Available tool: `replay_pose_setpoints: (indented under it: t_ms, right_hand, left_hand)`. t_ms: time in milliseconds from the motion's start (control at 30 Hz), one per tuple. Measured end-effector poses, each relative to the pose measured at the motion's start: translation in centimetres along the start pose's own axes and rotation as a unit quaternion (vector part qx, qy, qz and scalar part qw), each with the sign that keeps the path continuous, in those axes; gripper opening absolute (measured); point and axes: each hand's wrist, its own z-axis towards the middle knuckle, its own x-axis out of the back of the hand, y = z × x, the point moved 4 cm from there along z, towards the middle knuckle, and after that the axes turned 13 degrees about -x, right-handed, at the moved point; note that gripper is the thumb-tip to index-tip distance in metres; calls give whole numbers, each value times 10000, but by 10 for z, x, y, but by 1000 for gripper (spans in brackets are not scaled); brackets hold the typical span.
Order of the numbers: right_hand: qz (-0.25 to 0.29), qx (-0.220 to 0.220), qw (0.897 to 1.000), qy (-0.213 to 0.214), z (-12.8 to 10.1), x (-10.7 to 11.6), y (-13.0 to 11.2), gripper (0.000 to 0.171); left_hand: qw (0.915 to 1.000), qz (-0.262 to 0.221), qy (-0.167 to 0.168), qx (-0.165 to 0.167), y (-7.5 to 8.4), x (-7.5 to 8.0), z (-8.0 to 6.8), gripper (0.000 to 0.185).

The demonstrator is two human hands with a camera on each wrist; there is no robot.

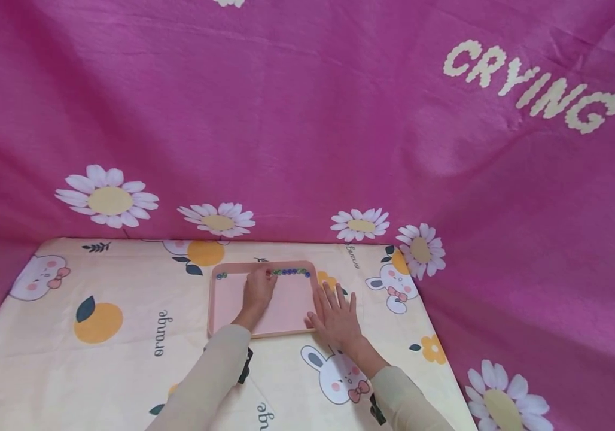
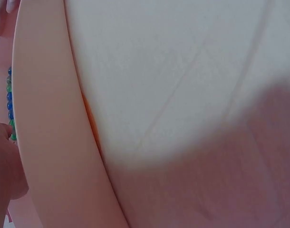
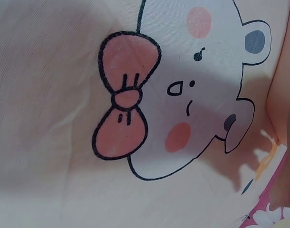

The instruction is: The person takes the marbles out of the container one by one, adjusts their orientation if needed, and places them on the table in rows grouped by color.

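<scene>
Currently the tray (image 1: 232, 305) lies on the desk (image 1: 124, 359), with a row of beads (image 1: 288, 272) along its far rim. The left hand (image 1: 258, 291) reaches over the tray to that row; whether its fingertips pinch a bead cannot be told, since they are hidden. The right hand (image 1: 336, 317) is spread flat on the cloth, touching the tray's right edge. The tray is best kept steadied so, and beads nudged singly, lest the row be scattered.
</scene>
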Motion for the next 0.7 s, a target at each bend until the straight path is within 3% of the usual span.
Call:
replay_pose_setpoints:
  t_ms: [167,400,700]
  right_hand:
    - [-45,-44,9999,-96,-1,2,-1,73]
    - [-36,-109,9998,-159,-2,6,-2,73]
    - [-138,-112,9998,-36,-1,1,-1,73]
  left_hand:
    - [9999,53,130,10,1,-1,-1,6]
    - [9995,232,-83,205,2,-6,2,4]
    - [9981,556,-211,148,3,-10,5,4]
